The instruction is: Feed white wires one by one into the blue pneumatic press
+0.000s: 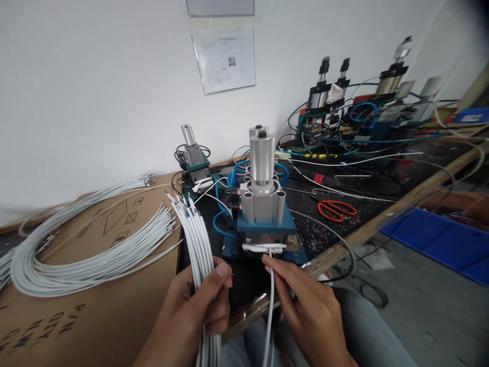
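My left hand [206, 295] is closed round a bundle of white cables [196, 239], whose cut ends point up and away with short coloured wire tips. A single white cable [270, 311] is pinched between the thumb and fingers of my right hand [305, 298]. Its far end reaches the white-wrapped front slot of a small pneumatic press [263, 204], which has a blue base and a knurled metal cylinder on top. Whether the tip is inside the slot I cannot tell.
Coiled white cables [49, 270] lie on a cardboard sheet [126, 311] at left. Another small press [194, 158] stands behind. Red-handled scissors [336, 210] rest right of the press, near the wooden table edge [359, 232]. A blue bin [439, 244] sits beyond it; more machines [324, 97] stand at the back right.
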{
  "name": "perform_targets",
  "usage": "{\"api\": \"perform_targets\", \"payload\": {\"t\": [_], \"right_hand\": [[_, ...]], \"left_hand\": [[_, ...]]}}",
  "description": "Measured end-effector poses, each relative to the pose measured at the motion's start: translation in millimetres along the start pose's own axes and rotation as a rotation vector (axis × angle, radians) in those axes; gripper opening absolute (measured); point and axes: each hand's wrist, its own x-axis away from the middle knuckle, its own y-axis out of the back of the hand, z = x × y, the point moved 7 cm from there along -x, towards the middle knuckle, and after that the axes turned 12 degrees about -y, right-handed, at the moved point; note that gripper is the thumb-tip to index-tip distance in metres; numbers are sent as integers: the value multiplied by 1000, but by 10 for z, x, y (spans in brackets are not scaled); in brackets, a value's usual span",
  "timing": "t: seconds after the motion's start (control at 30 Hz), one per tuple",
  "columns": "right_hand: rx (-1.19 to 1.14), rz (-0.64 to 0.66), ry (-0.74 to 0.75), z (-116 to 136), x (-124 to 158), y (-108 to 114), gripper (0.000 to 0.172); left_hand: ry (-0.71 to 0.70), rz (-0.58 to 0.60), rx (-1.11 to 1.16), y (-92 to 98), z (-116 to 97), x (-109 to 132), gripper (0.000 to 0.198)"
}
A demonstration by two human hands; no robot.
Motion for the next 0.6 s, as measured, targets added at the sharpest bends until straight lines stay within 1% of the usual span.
{"api": "perform_targets", "payload": {"t": [0.33,0.5,0.6], "right_hand": [[2,-6,8,-3,15,-3,25],[35,-20,25,12,12,4,27],[24,-43,66,13,112,43,29]], "left_hand": [[22,-13,-11,13,18,3,41],[38,-37,12,33,69,-14,37],[42,19,78,6,108,-53,40]]}}
